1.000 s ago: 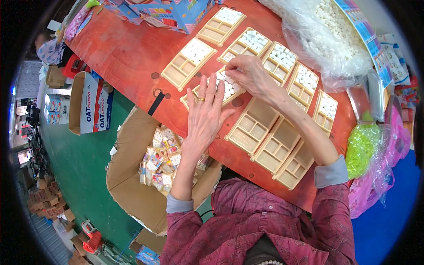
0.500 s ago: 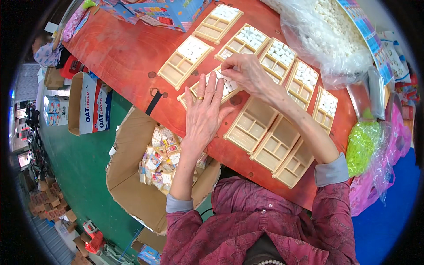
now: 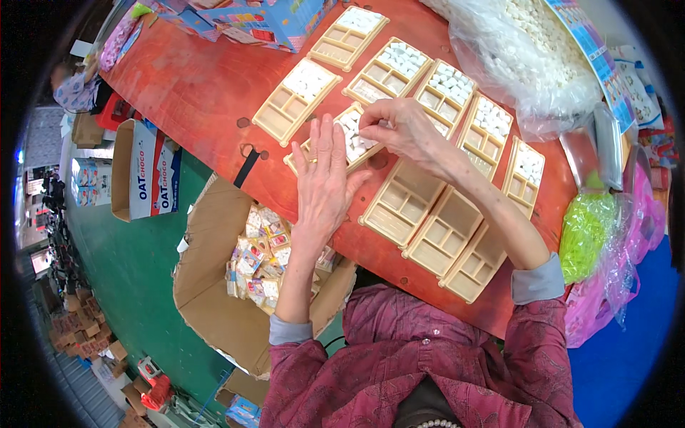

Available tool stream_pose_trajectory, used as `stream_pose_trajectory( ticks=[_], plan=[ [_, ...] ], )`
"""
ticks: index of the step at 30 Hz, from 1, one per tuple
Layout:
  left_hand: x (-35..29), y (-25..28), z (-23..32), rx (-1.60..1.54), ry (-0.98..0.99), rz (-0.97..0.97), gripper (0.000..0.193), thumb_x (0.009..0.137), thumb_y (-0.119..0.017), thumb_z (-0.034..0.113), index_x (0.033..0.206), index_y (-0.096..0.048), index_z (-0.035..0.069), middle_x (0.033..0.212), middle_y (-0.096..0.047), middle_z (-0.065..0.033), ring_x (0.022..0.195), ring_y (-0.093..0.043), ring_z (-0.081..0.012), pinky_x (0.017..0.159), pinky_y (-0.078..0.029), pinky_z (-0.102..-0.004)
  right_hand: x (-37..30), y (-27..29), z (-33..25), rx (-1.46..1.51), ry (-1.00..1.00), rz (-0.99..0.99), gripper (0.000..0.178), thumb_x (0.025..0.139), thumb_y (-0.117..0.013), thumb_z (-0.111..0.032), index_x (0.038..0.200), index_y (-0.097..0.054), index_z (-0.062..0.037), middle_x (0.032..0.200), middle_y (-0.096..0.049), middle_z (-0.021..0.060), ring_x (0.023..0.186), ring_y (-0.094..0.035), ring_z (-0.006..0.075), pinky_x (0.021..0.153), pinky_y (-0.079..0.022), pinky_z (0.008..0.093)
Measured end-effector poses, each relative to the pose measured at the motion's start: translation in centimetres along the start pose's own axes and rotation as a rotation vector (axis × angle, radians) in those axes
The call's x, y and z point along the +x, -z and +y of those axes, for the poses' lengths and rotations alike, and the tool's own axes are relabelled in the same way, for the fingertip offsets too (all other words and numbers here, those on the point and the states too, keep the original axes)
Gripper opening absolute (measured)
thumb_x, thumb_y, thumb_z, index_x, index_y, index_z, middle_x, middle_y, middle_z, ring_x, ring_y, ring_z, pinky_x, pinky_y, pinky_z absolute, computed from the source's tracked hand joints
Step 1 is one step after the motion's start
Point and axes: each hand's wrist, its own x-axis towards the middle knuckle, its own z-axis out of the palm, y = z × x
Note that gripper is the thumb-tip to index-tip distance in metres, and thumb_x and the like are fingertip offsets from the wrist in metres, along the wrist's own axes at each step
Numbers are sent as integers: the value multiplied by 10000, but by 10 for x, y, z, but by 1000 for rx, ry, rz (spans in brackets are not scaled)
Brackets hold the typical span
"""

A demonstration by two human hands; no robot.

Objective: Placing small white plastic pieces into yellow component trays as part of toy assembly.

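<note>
My left hand (image 3: 323,189) rests with fingers stretched out over the small divided tray (image 3: 289,165), hiding its lower left compartments. In that tray's large compartment lie small white marshmallow-like pieces (image 3: 354,146). Above its right end my right hand (image 3: 401,128) is closed in a pinch, fingertips at the white pieces; whatever sits between them is too small to make out. Similar cream trays stand around: one with white pieces (image 3: 308,80) to the left, several more behind and to the right, and three unfilled trays (image 3: 403,203) nearer me.
A clear plastic bag of white pieces (image 3: 546,57) lies at the far right. Below the red table's (image 3: 207,107) left edge stands an open cardboard box (image 3: 207,307) holding packed small trays. Blue printed cartons (image 3: 278,25) are at the back; a green-filled bag (image 3: 589,239) is at right.
My left hand has turned slightly and its fingers have drawn closer together, uncovering more white pieces. My right hand has shifted a little downward, still pinched.
</note>
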Motion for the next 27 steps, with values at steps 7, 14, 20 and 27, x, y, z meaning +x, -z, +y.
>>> stream_pose_trajectory(
  ticks=[7,14,20,27],
  plan=[
    [-2,-5,-4,97,48,15,639,854,-601,275,1335,-365,-75,1471,-258,-195,1382,-205,-339,1086,-161,-556,-3,9,-3,108,-138,-19,140,835,-615,-98,794,-598,34,641,-509,-20,571,-425,58,487,-348,236],
    [-1,-8,-5,46,41,32,625,865,-594,274,1336,-369,-69,1454,-287,-202,1368,-243,-332,1087,-187,-535,5,-20,2,-43,78,-15,114,809,-619,-70,833,-611,41,661,-563,74,604,-521,157,548,-407,318],
    [-3,-4,-9,-48,90,53,655,838,-632,236,1342,-352,-76,1441,-293,-225,1351,-265,-366,1077,-216,-537,9,-30,-4,-194,128,14,98,766,-630,-62,799,-620,29,746,-600,178,708,-595,324,626,-456,397],
    [-4,-7,-9,-109,88,67,682,817,-655,194,1348,-331,-87,1420,-319,-239,1339,-275,-390,1084,-205,-534,10,-41,-6,-356,171,58,87,766,-603,-58,772,-610,29,769,-586,166,755,-579,344,658,-460,407]
  ],
)
